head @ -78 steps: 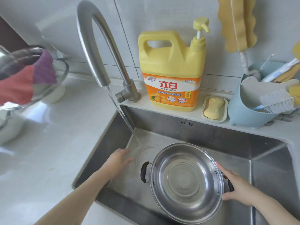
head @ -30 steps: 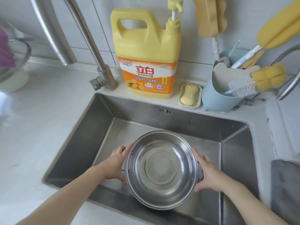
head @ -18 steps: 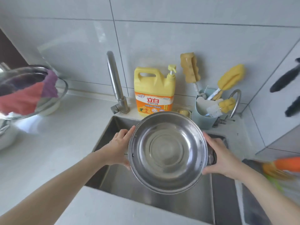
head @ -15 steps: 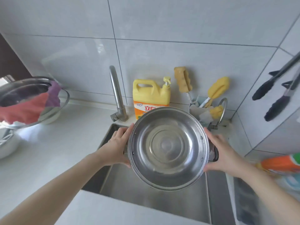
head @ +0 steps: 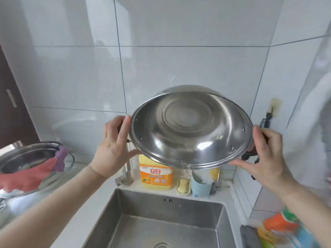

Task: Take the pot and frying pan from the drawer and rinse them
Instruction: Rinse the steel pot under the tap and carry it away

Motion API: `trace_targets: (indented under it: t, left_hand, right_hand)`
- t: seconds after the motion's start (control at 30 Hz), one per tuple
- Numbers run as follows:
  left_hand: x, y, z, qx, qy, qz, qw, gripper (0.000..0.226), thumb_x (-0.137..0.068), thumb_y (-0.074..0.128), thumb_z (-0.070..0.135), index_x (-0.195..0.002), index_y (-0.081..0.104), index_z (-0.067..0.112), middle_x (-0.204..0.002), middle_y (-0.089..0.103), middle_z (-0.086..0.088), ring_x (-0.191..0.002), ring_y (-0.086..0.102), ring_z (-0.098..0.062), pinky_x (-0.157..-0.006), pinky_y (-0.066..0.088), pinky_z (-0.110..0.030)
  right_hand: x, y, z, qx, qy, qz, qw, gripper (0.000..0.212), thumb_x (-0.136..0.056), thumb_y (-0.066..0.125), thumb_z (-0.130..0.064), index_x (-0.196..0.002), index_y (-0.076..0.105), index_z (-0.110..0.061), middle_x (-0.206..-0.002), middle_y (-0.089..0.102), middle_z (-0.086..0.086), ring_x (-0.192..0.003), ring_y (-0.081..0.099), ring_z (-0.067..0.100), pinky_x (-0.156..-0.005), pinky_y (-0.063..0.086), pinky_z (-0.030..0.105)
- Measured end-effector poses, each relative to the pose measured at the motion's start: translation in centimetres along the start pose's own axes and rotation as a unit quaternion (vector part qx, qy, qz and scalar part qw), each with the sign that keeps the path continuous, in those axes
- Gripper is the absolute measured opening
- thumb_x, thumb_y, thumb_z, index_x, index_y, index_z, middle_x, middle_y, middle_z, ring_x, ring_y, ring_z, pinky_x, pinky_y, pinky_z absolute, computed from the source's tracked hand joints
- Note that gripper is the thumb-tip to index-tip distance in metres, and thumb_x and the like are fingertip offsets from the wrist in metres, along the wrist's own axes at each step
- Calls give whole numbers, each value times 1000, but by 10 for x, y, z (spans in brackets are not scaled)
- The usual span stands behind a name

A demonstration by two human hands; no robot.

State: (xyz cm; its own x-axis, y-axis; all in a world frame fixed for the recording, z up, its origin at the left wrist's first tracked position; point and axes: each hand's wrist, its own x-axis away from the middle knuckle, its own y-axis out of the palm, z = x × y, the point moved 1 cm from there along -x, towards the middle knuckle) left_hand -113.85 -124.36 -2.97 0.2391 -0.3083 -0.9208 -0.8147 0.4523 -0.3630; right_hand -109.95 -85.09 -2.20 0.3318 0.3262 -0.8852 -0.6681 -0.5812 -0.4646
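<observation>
A shiny steel pot is held up high above the sink, tilted so its open inside faces me. A little water drips from its lower rim. My left hand grips the dark handle on the pot's left side, and my right hand grips the handle on the right. The frying pan is not in view.
A steel bowl with a red and purple cloth sits on the counter at left. Behind the sink stand the tap, a yellow detergent jug, a soap dish and a blue utensil cup. Colourful items lie at lower right.
Both hands have lifted the pot out of the sink to chest height and tipped its opening toward me; the tap has been shut off and the view has risen.
</observation>
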Motion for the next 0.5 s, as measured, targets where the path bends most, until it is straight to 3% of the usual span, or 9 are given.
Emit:
trace_targets:
  t: [0.13,0.2,0.27,0.37,0.5]
  left_hand:
    - [-40,-15,-14,-43,43,58,997,93,-81,66,53,-145,14,11,-130,33,-18,-109,42,-39,-94,41,-45]
    - [-52,-19,-18,-49,48,65,996,93,-81,67,52,-145,14,10,-130,33,-18,-110,42,-39,-94,43,-46]
    - [-58,-20,-21,-55,46,67,995,94,-81,69,51,-145,14,10,-130,34,-18,-109,43,-40,-93,44,-47]
    - [-61,-19,-26,-58,49,67,995,96,-80,70,52,-146,14,10,-129,35,-18,-108,44,-41,-91,47,-50]
    - [-60,-16,-32,-58,47,50,996,97,-79,71,51,-147,13,12,-130,34,-18,-109,45,-42,-88,52,-53]
  right_hand:
    - [-36,-11,-1,29,-61,60,996,129,-47,90,-16,-152,15,-26,-124,31,7,-98,45,22,-100,36,11]
    - [-49,-14,-2,40,-76,72,994,133,-51,87,-17,-156,7,-30,-130,31,8,-97,46,28,-103,34,9]
    - [-55,-13,1,49,-70,77,993,133,-52,86,-18,-156,4,-32,-125,31,16,-94,49,32,-100,44,21]
    - [-59,-8,4,54,-60,68,994,135,-51,89,-19,-156,6,-34,-121,31,20,-91,52,35,-79,57,49]
    - [-62,-3,5,57,-76,74,993,132,-52,86,-20,-156,5,-32,-119,33,19,-99,48,31,-82,56,47]
